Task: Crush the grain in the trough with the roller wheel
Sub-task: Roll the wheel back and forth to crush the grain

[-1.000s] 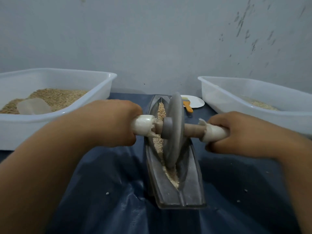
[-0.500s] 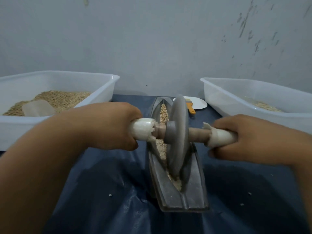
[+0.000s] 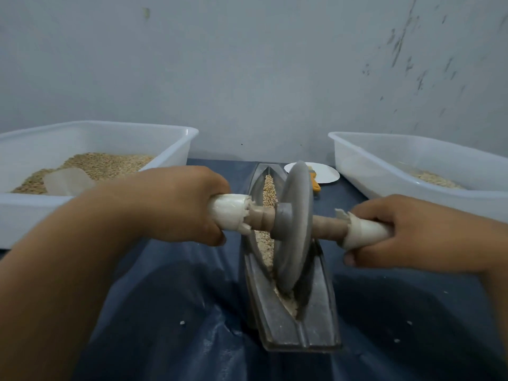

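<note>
Both hands, left (image 3: 176, 204) and right (image 3: 406, 232), grasp the wheel (image 3: 294, 229) handles; tilting toward 3 o'clock, it could spill grain (image 3: 268, 188) from the trough (image 3: 275, 325).

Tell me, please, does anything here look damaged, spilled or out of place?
Yes. The white wrap on both handles of the roller wheel is torn and ragged at its inner ends. A few pale crumbs lie scattered on the blue sheet beside the trough. Nothing else stands out.
</note>
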A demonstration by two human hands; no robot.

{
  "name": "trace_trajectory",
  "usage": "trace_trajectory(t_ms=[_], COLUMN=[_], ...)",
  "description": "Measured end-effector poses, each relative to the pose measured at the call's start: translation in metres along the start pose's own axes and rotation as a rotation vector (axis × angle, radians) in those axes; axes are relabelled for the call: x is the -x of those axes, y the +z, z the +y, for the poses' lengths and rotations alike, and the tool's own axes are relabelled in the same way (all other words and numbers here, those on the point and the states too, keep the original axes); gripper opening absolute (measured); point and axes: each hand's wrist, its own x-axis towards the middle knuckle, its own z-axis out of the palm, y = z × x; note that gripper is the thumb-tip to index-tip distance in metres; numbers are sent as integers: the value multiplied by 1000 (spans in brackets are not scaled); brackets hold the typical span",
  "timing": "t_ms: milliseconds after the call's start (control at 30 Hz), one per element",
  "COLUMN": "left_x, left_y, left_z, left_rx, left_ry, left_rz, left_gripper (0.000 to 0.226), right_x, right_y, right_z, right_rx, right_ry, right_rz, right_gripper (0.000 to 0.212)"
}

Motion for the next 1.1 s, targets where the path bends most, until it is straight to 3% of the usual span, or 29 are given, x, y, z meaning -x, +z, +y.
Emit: trace_trajectory(t_ms=[67,200,267,500,600,700,767,900,967,1100], left_x=[1,-12,-15,-2,-13,-19,-15,3,4,-10], left_y=[-1,13,17,1,12,19,15,-4,-6,11], left_z=[-1,-3,-5,-9,-10,-8,-9,-6,-4,-6], left_rx=[7,-22,-26,32,30,10,14,-6,-7,7], left_ry=[-6,-63,-74,17,-41,-74,-46,33,44,-30], left_rz=[-6,99,100,-55,38,83,32,-32,-42,28], left_gripper=[27,19,20,29,20,25,24,27,31,19], right_x=[-1,-20,-21,1,-13,-22,-16,7,9,-14], right_y=[-1,14,16,-5,5,14,8,-10,-10,6], right_z=[0,0,-2,2,4,0,1,7,7,6], right_rx=[-35,29,69,-65,-84,31,-29,-78,-114,-123], right_ry=[6,32,13,-19,-7,-3,-19,-22,-25,-36], right_rz=[-13,261,316,-32,157,319,257,-65,-116,195], right_gripper=[49,27,25,61,50,41,44,64,65,43])
